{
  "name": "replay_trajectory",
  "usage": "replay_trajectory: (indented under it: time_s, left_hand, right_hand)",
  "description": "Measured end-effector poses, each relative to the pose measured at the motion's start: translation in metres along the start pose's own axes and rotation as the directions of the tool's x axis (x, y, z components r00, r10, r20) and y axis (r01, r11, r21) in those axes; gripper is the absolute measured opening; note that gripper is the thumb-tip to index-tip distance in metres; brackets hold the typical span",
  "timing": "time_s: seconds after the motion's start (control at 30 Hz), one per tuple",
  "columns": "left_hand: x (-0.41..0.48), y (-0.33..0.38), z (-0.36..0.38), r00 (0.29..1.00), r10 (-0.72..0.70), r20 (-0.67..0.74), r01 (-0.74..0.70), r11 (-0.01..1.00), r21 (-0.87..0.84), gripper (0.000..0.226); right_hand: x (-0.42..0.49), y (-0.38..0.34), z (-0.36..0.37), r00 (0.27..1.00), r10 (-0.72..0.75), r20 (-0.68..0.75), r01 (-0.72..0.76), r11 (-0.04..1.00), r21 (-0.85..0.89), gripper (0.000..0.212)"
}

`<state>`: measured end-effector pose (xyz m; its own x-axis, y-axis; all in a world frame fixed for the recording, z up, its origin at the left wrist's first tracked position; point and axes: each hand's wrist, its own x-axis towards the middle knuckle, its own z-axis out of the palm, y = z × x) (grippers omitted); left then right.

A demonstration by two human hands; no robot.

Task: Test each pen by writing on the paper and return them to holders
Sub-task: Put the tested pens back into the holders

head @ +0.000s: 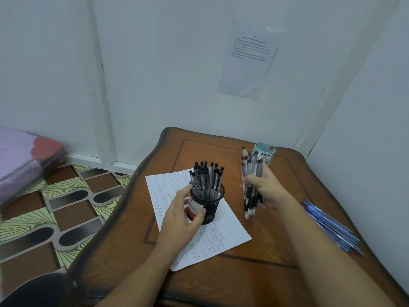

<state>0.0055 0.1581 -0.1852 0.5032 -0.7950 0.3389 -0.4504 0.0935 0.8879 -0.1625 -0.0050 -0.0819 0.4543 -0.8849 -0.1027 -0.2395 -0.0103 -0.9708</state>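
A black mesh pen holder [211, 206] full of several black-capped pens [207, 177] stands on a sheet of paper [230, 229] covered with rows of handwritten "test". My left hand [184, 214] grips the holder's left side, fingers curled round it. My right hand [264, 190] holds a bundle of several black pens [251, 180] upright above the table, to the right of the paper. Behind that bundle stands a light blue holder [264, 152] printed "DIY".
A pile of several blue pens [332, 227] lies near the right edge of the brown wooden table [276, 282]. White walls close in behind and on the right, with a printed sheet [247, 60] taped up. Patterned floor and a purple bundle [22, 160] lie to the left.
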Motion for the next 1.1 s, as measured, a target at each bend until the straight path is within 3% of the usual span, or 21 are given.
replay_trajectory:
  time_s: [0.13,0.33,0.47,0.6,0.83,0.97,1.1]
  left_hand:
    - [-0.001,0.002,0.0,1.0,0.005,0.01,-0.005,1.0,-0.016,0.06]
    - [-0.001,0.0,0.001,1.0,0.009,0.015,-0.009,0.999,-0.034,0.057]
    - [-0.002,0.0,0.001,1.0,0.019,0.002,-0.019,0.999,-0.05,0.062]
    - [-0.002,0.002,0.001,1.0,0.03,-0.008,-0.031,0.997,-0.068,0.065]
    - [-0.001,-0.002,0.001,0.999,0.039,-0.003,-0.039,0.995,-0.095,0.063]
    - [-0.001,-0.004,0.003,1.0,0.015,0.003,-0.015,0.995,-0.102,0.057]
    - [0.0,-0.007,0.004,1.0,-0.006,0.013,0.007,0.996,-0.083,0.052]
  right_hand:
    - [-0.01,-0.021,0.01,0.994,-0.064,-0.087,0.085,0.958,0.273,0.039]
    - [-0.02,-0.044,0.041,0.966,-0.154,-0.206,0.225,0.897,0.382,0.035]
    - [-0.022,-0.043,0.07,0.941,-0.196,-0.275,0.287,0.893,0.346,0.055]
    - [-0.023,-0.03,0.092,0.856,-0.314,-0.411,0.423,0.882,0.208,0.079]
    - [-0.028,-0.02,0.109,0.78,-0.452,-0.433,0.523,0.85,0.056,0.07]
    - [-0.024,-0.025,0.106,0.78,-0.388,-0.491,0.519,0.84,0.16,0.073]
    - [-0.022,-0.026,0.106,0.711,-0.354,-0.607,0.571,0.795,0.206,0.072]
